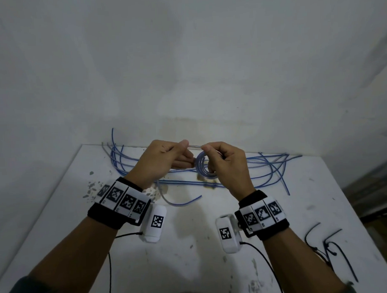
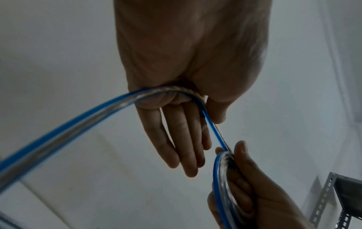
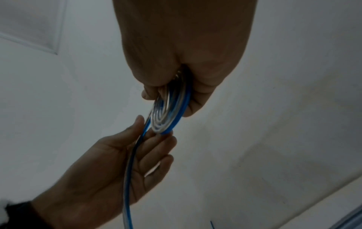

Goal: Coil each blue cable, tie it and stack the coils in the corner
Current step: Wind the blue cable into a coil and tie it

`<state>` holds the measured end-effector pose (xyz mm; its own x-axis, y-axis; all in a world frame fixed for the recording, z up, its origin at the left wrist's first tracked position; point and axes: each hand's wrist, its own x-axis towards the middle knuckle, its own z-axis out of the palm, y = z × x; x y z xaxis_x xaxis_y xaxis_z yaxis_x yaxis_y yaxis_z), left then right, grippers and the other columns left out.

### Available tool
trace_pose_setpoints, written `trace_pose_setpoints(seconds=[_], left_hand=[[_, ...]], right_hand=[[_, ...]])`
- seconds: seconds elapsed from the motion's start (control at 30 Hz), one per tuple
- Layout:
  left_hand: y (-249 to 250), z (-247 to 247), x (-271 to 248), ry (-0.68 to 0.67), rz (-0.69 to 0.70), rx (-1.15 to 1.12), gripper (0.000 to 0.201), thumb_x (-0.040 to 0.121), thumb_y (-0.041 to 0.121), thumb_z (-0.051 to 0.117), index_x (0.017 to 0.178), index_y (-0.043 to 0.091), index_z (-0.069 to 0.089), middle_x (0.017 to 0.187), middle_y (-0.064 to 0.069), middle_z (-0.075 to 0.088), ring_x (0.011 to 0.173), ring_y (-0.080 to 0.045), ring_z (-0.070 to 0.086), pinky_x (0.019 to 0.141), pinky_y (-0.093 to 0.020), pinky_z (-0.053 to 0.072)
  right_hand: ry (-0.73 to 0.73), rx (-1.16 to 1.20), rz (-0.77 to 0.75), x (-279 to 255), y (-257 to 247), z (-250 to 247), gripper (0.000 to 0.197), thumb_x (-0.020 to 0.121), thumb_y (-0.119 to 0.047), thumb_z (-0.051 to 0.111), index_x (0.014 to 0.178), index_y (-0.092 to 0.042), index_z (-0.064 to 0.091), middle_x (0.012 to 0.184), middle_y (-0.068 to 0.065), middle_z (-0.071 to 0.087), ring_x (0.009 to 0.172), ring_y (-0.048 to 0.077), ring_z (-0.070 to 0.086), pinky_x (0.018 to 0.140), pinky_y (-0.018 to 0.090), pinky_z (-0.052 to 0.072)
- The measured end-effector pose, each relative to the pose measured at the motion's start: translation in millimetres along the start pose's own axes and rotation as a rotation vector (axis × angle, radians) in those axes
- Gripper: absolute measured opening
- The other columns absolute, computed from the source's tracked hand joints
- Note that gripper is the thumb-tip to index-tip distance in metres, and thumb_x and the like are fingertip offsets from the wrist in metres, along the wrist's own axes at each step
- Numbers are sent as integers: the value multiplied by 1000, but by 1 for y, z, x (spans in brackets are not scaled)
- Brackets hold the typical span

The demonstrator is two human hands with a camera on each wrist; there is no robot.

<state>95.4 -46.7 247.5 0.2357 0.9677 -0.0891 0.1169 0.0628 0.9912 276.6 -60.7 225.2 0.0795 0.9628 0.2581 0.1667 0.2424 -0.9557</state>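
Both hands are raised over the white table (image 1: 192,251). My right hand (image 1: 210,155) grips a small flat coil (image 1: 201,168) of blue-and-clear cable, wound in a few turns; the coil (image 3: 166,114) shows edge-on in the right wrist view. My left hand (image 1: 183,146) pinches the free strand (image 1: 194,145) of the same cable between thumb and forefinger, just left of the coil. The cable (image 2: 78,122) runs across the left palm and off to the lower left, the other fingers straight. Several loose blue cables (image 1: 267,165) lie along the table's far edge.
A short blue cable piece (image 1: 181,202) lies below the hands. Black ties (image 1: 330,249) lie near the table's front right. A white wall stands right behind the table. A metal shelf frame (image 1: 373,184) stands to the right of the table.
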Motion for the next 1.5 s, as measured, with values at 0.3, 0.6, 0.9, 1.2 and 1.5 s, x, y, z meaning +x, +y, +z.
trace_pose_setpoints(seconds=[0.3, 0.6, 0.9, 1.2, 1.5], left_hand=[[-29, 46, -17, 25, 84, -212, 28, 103, 20, 44, 108, 7, 69, 92, -4, 72, 81, -12, 66, 69, -27, 55], [-21, 41, 0, 230, 51, -184, 17, 93, 15, 66, 88, 4, 77, 82, -11, 76, 78, -18, 71, 67, -23, 55], [-21, 39, -3, 141, -28, -201, 13, 91, 9, 67, 90, -2, 75, 79, -13, 75, 67, -19, 71, 60, -23, 55], [-21, 42, 2, 192, -43, -224, 16, 91, 13, 68, 93, -1, 75, 86, -17, 76, 77, -25, 74, 66, -27, 59], [-20, 43, 1, 233, -85, -254, 15, 90, 14, 69, 89, 0, 75, 82, -16, 75, 69, -19, 73, 61, -24, 57]], right_hand=[[217, 88, 11, 2, 4, 19, 15, 99, -18, 57, 97, -11, 71, 67, -15, 57, 60, 4, 51, 60, 21, 43], [55, 71, 45, 1, -4, 16, 22, 105, -20, 46, 113, -13, 66, 69, -8, 54, 65, 7, 51, 63, 23, 46], [5, 34, 137, 7, -3, -16, 11, 88, -3, 70, 89, -12, 76, 78, 11, 76, 69, 27, 73, 70, 44, 62], [43, 226, 258, -8, -2, -16, 17, 79, 3, 77, 95, 5, 72, 79, 16, 75, 66, 19, 71, 63, 26, 57], [91, 305, 373, -8, 2, -8, 23, 81, 0, 76, 102, 7, 70, 88, 20, 75, 71, 21, 70, 62, 26, 55]])
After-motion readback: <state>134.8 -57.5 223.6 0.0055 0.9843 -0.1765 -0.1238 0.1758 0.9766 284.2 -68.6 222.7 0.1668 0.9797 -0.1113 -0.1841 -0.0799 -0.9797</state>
